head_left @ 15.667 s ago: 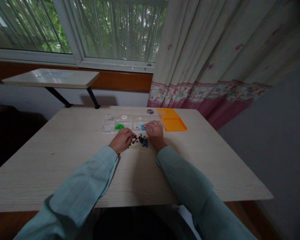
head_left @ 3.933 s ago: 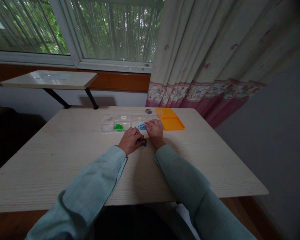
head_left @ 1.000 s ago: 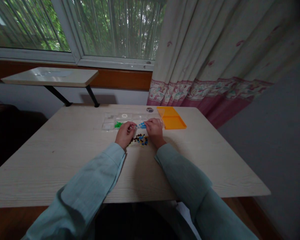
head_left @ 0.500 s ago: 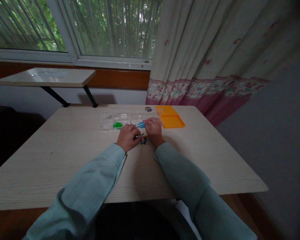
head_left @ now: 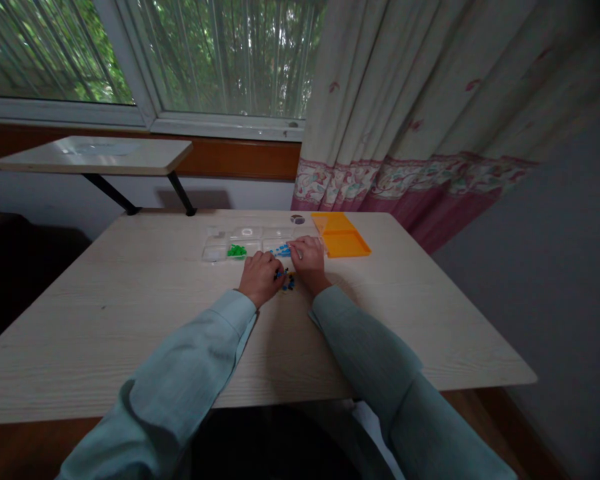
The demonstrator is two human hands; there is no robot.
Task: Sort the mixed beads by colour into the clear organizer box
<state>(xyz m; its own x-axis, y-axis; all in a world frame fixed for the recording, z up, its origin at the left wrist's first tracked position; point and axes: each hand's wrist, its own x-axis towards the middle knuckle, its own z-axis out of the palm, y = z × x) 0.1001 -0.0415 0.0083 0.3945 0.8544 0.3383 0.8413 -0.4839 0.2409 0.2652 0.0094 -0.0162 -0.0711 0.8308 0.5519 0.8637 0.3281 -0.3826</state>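
Note:
My left hand [head_left: 261,277] rests on the table with its fingers curled in beside a small pile of mixed dark, blue and yellow pieces [head_left: 289,283]. What lies between those fingertips is too small to make out. Over the front right of a clear compartment box [head_left: 214,255], my right hand [head_left: 308,259] has its thumb and fingers drawn together at some light blue pieces [head_left: 282,251]. Its fingertips are partly hidden, and I cannot tell what they hold. Bright green pieces [head_left: 237,251] fill part of another compartment, left of the blue ones.
An orange plastic case [head_left: 349,244] lies opened flat just right of the box. Behind the box is a dark round mark or disc [head_left: 297,219]. A raised shelf [head_left: 95,155] stands at the table's back left, and a curtain [head_left: 375,133] hangs behind the right side.
My left hand has shifted slightly right, its fingers turned further down by the mixed pile. My right hand stays almost in place at the blue pieces.

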